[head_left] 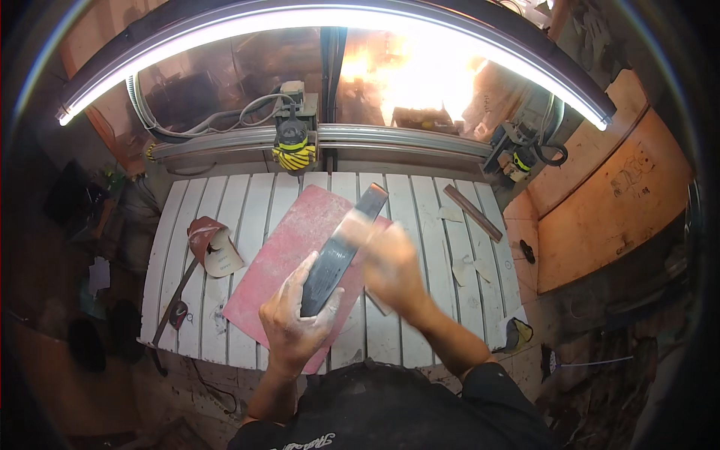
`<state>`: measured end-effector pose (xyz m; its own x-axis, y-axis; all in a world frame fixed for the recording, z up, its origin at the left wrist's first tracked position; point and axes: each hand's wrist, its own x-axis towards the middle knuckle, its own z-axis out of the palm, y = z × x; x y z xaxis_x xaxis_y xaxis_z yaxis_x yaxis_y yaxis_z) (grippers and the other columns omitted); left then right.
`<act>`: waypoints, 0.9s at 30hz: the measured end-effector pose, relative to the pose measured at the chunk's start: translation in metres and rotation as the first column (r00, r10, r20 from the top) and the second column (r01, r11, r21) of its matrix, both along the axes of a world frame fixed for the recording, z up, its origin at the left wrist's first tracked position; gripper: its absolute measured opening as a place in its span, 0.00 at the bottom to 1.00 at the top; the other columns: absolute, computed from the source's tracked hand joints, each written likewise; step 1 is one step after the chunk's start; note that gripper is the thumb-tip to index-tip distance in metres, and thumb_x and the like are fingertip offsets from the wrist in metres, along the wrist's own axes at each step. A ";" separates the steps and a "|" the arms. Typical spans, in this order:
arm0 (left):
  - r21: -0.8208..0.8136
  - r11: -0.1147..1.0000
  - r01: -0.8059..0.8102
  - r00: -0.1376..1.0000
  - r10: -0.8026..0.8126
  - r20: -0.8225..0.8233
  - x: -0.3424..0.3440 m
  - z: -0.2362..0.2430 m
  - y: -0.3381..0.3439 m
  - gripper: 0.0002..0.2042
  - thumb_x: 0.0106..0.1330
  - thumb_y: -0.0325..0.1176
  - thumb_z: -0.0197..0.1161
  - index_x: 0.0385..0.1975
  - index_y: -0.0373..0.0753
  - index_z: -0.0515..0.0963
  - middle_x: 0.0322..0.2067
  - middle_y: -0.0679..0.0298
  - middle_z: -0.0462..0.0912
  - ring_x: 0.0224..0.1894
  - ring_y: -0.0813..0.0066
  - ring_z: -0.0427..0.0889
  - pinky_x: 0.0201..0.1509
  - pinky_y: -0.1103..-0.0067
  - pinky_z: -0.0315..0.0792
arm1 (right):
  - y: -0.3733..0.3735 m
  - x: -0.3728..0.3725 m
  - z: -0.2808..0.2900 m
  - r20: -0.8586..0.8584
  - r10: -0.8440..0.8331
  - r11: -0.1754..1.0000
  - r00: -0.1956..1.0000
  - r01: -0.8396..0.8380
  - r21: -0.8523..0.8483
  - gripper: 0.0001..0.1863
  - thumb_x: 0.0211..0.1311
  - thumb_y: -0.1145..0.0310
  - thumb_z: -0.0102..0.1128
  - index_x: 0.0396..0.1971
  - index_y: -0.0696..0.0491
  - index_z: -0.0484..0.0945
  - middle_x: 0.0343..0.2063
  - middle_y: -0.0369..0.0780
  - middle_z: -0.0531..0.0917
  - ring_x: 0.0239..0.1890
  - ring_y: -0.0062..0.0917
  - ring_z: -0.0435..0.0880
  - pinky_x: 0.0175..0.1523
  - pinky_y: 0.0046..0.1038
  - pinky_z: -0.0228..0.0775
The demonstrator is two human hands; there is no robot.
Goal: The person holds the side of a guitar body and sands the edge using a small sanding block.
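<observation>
A long, flat dark grey bar [330, 271] lies slanted over a pinkish-red sheet [279, 255], its far end reaching up and to the right. My left hand [294, 319], dusted white, grips the near end, with the thumb on the right side and the fingers along the left. Over the bar's middle, my right hand [393, 262] is smeared by motion. A pale brown patch at its fingers touches the bar; whether it is a held piece or the fingers themselves is not clear.
The white slatted table [255, 189] bears curled reddish sandpaper [204, 238], a small tape measure [178, 315], a dark strip [174, 300], a brown bar [472, 213] and pale scraps [459, 271]. Behind are a rail-mounted machine head [292, 142] and a bright tube lamp [330, 16].
</observation>
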<state>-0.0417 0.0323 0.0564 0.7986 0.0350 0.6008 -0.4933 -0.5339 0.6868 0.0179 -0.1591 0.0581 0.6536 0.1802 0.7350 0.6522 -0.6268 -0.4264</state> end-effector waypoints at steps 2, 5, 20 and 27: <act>0.013 1.000 0.013 1.000 -0.013 0.007 0.002 -0.002 -0.002 0.31 0.54 0.27 0.81 0.60 0.31 0.81 0.48 0.46 0.90 0.48 0.49 0.92 0.50 0.66 0.85 | 0.015 -0.046 0.015 -0.116 0.255 0.966 0.960 -0.258 -0.012 0.26 0.51 0.87 0.59 0.49 0.50 0.90 0.56 0.40 0.90 0.50 0.30 0.90 0.47 0.33 0.72; 0.056 0.998 0.019 0.999 -0.022 0.041 0.001 -0.001 -0.001 0.32 0.53 0.27 0.81 0.61 0.31 0.80 0.47 0.46 0.90 0.47 0.50 0.92 0.50 0.67 0.85 | 0.004 -0.023 0.005 0.014 0.340 0.939 0.940 -0.340 0.046 0.27 0.51 0.87 0.59 0.49 0.48 0.91 0.55 0.39 0.90 0.52 0.30 0.90 0.47 0.33 0.73; -0.009 1.000 0.025 0.999 -0.024 0.021 0.010 0.001 -0.008 0.30 0.54 0.28 0.82 0.59 0.31 0.81 0.47 0.47 0.90 0.47 0.53 0.93 0.50 0.68 0.85 | -0.107 0.123 -0.081 -0.627 -0.229 0.973 0.744 0.171 -0.153 0.28 0.55 0.81 0.51 0.55 0.54 0.88 0.51 0.50 0.90 0.57 0.41 0.89 0.67 0.35 0.76; 0.013 1.000 -0.012 1.000 0.012 0.005 0.013 0.009 0.006 0.28 0.54 0.26 0.81 0.58 0.33 0.82 0.49 0.48 0.91 0.47 0.57 0.93 0.52 0.70 0.85 | -0.094 0.084 -0.072 -0.521 0.159 0.858 0.838 0.144 0.494 0.32 0.58 0.79 0.53 0.66 0.62 0.79 0.65 0.45 0.83 0.63 0.26 0.82 0.56 0.25 0.77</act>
<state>-0.0289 0.0382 0.0657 0.7951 0.0369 0.6053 -0.4901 -0.5488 0.6772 0.1018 -0.2526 -0.0136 0.9604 -0.1006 0.2598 0.2324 -0.2252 -0.9462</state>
